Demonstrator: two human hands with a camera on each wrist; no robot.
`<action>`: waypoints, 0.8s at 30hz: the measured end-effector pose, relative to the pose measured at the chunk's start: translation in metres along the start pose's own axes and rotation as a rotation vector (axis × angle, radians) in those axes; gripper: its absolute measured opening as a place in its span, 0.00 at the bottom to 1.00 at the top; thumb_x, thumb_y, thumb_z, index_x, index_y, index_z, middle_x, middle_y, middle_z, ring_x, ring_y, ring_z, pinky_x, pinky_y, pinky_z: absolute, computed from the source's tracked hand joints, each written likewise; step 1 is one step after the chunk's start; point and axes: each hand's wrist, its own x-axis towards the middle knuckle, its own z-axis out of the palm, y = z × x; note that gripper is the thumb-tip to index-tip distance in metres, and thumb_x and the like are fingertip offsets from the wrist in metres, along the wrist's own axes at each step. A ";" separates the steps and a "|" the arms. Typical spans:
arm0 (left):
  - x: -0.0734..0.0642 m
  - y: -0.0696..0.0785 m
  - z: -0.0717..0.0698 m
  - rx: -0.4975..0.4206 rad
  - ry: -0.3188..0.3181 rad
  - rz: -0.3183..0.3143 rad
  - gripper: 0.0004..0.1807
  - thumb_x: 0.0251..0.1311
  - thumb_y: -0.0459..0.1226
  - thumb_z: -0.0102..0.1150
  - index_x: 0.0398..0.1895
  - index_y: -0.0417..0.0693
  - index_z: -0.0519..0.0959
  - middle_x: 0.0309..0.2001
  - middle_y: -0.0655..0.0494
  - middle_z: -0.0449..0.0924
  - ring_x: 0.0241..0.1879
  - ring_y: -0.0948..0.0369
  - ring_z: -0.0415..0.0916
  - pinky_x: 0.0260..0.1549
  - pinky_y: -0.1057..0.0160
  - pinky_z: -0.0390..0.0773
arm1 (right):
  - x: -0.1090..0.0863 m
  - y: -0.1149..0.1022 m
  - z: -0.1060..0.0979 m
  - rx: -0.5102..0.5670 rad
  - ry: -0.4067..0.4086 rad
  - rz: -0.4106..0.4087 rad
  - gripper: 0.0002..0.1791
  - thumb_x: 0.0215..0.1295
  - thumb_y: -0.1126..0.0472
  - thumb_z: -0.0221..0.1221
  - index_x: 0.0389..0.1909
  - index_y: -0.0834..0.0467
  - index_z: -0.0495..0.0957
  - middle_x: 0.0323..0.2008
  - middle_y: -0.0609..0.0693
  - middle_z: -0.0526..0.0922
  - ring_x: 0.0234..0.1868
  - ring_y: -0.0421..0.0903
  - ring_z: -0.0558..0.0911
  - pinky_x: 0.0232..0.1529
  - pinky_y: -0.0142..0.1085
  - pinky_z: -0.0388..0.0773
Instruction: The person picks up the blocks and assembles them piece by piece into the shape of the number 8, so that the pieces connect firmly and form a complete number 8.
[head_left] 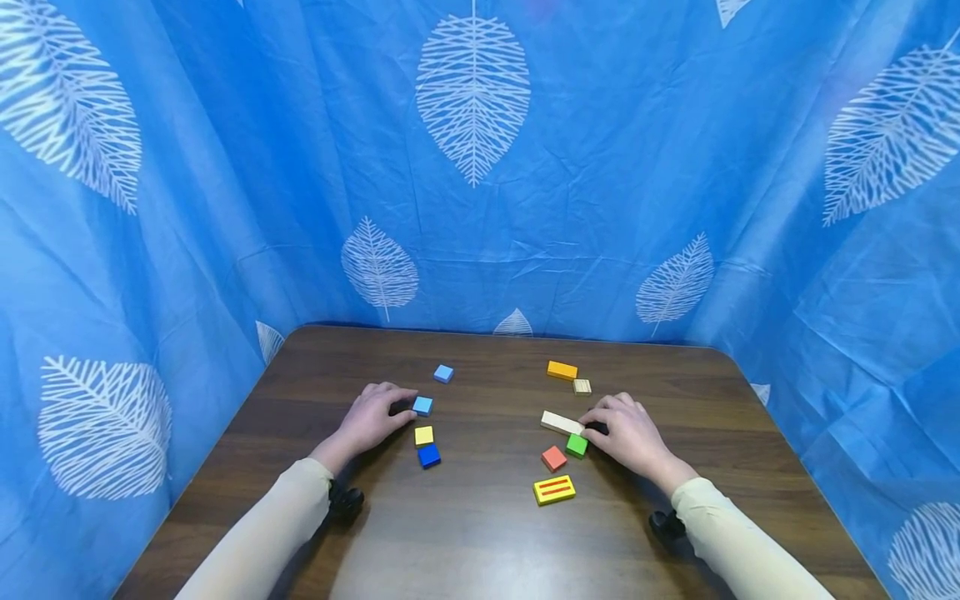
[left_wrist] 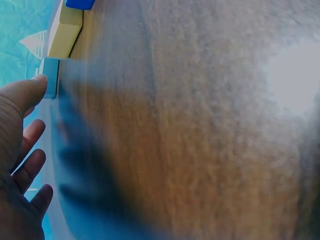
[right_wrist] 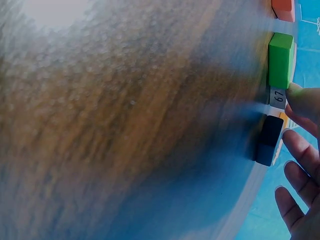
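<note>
With thumb and index finger, my left hand (head_left: 377, 414) pinches a light blue block (head_left: 423, 406) by its left end. In the left wrist view the thumb presses the side of this block (left_wrist: 51, 78), and the other fingers are spread apart. My right hand (head_left: 628, 435) pinches the right end of a long cream block (head_left: 562, 422). A green block (head_left: 577, 446) lies close in front of that end. Under the right fingers is a black block (right_wrist: 270, 137), near the cream block's end marked 67 (right_wrist: 277, 97).
Beside the left hand are a yellow block (head_left: 423, 436), a dark blue block (head_left: 430, 457) and another light blue one (head_left: 444, 373). An orange block (head_left: 562, 370) and a striped block (head_left: 582, 387) lie farther back. Nearer are a red block (head_left: 554, 458) and a yellow red-striped block (head_left: 554, 490).
</note>
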 end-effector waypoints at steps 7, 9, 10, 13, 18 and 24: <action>0.002 -0.001 0.000 0.012 -0.003 0.013 0.24 0.68 0.47 0.66 0.65 0.54 0.80 0.57 0.49 0.79 0.60 0.47 0.69 0.61 0.41 0.68 | 0.002 0.001 0.003 -0.019 -0.016 0.024 0.09 0.63 0.51 0.70 0.42 0.46 0.90 0.39 0.42 0.79 0.46 0.49 0.73 0.46 0.48 0.69; 0.002 -0.002 0.000 0.013 -0.003 0.013 0.24 0.68 0.47 0.66 0.65 0.54 0.81 0.56 0.50 0.79 0.60 0.47 0.69 0.61 0.41 0.68 | 0.003 0.001 0.003 -0.020 -0.017 0.026 0.09 0.63 0.50 0.71 0.42 0.47 0.90 0.39 0.42 0.79 0.46 0.49 0.73 0.46 0.48 0.69; 0.002 -0.002 0.000 0.012 -0.003 0.012 0.23 0.68 0.47 0.66 0.64 0.54 0.81 0.56 0.50 0.79 0.60 0.47 0.69 0.61 0.41 0.69 | 0.003 0.001 0.003 -0.019 -0.016 0.026 0.09 0.62 0.50 0.71 0.41 0.46 0.90 0.38 0.42 0.79 0.45 0.49 0.72 0.45 0.48 0.69; 0.002 -0.002 -0.001 0.006 -0.004 0.012 0.23 0.68 0.47 0.66 0.64 0.53 0.81 0.56 0.50 0.79 0.59 0.47 0.69 0.60 0.42 0.69 | 0.004 0.002 0.003 -0.015 -0.008 0.019 0.10 0.61 0.49 0.72 0.40 0.47 0.90 0.38 0.42 0.78 0.44 0.49 0.72 0.44 0.48 0.68; 0.002 -0.001 0.000 0.007 -0.002 0.006 0.23 0.68 0.47 0.65 0.64 0.55 0.81 0.57 0.50 0.78 0.60 0.48 0.69 0.60 0.42 0.69 | 0.007 0.003 0.002 -0.016 -0.013 0.017 0.10 0.58 0.48 0.74 0.39 0.47 0.90 0.37 0.42 0.78 0.44 0.49 0.71 0.43 0.47 0.68; 0.004 0.000 0.001 0.014 -0.005 -0.004 0.22 0.69 0.47 0.65 0.65 0.56 0.81 0.57 0.50 0.78 0.61 0.47 0.68 0.61 0.41 0.68 | 0.008 0.003 0.001 -0.032 -0.031 0.019 0.11 0.56 0.48 0.75 0.38 0.46 0.90 0.37 0.42 0.78 0.43 0.48 0.71 0.43 0.46 0.67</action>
